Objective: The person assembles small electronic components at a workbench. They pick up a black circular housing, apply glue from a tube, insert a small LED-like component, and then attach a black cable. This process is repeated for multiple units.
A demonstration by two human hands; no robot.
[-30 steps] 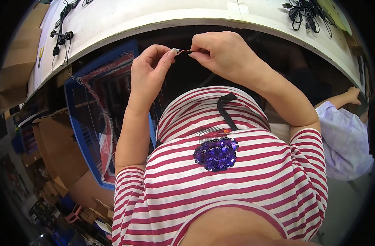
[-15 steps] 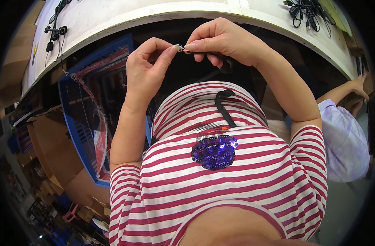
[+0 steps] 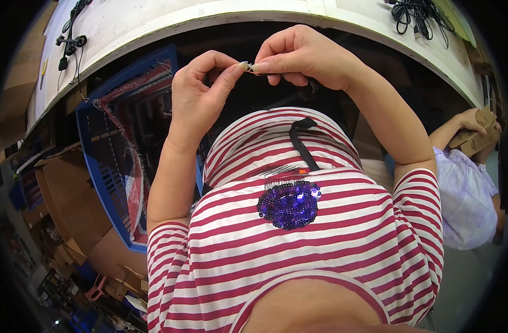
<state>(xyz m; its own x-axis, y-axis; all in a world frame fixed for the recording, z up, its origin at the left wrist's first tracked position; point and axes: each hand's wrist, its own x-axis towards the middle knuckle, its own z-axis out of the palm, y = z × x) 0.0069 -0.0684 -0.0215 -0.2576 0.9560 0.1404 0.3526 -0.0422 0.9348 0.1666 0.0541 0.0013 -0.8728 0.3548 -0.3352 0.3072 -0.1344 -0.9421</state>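
My left hand pinches the tip of a few thin wires between thumb and forefinger. Facing it, my right hand grips the same wires close to that tip, thumb against forefinger. The strands look pale, with a bit of orange beside my right thumb. A black cable hangs below my right fingers; its run under the palm is partly hidden. Both hands are raised just off the near edge of the white table, apart from it. Exactly how the strands lie between the fingertips is too small to tell.
On the white table lie bundled black cables at right and more black cables at left. A blue crate with cloth inside stands below left, beside a cardboard box. At right another person holds a small carton.
My fingertips have shifted slightly while still pinching the wires, and my right fingers have curled in a little. The person at right now has a small carton in their hands.
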